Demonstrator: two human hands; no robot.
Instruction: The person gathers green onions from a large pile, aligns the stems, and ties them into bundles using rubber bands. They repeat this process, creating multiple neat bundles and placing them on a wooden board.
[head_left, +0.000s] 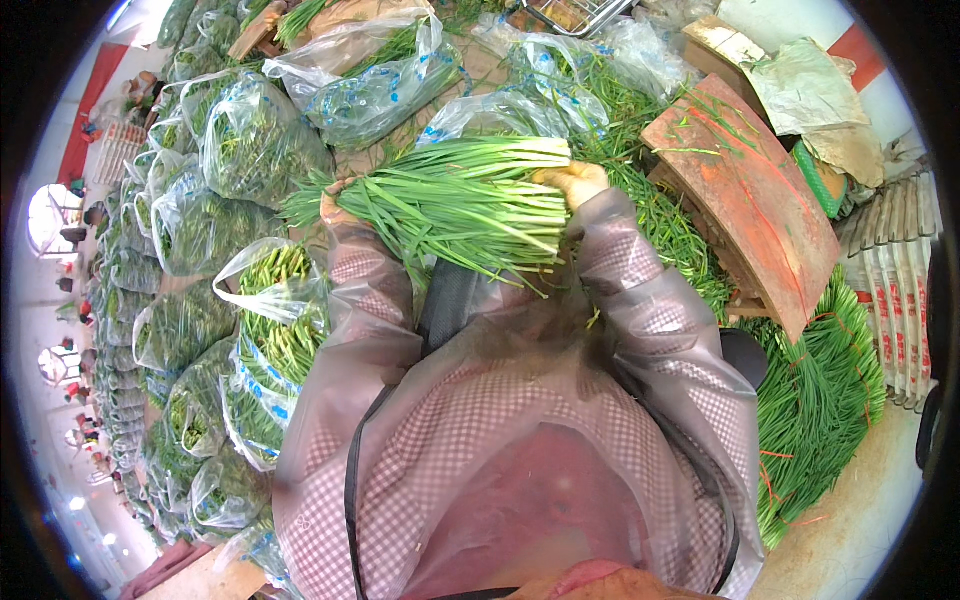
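A loose bunch of long green leafy vegetables, likely garlic chives (457, 202), lies sideways between my hands, pale stem ends to the right and leaf tips to the left. My left hand (339, 204) is closed around the leafy end, its fingers mostly hidden by leaves. At the stem ends my right hand (576, 182) grips the bunch, its fingertips partly behind the stalks. Translucent plastic sleeves cover both forearms. Below the right hand and beside it spreads a heap of loose greens (667, 240).
Clear plastic bags of greens (247, 142) crowd the left side. An open bag of stalks (277, 285) stands near my left forearm. At right are a tilted wooden board (750, 195) with orange strings, tied green bundles (817, 405) and a metal-wire basket (581, 15) beyond.
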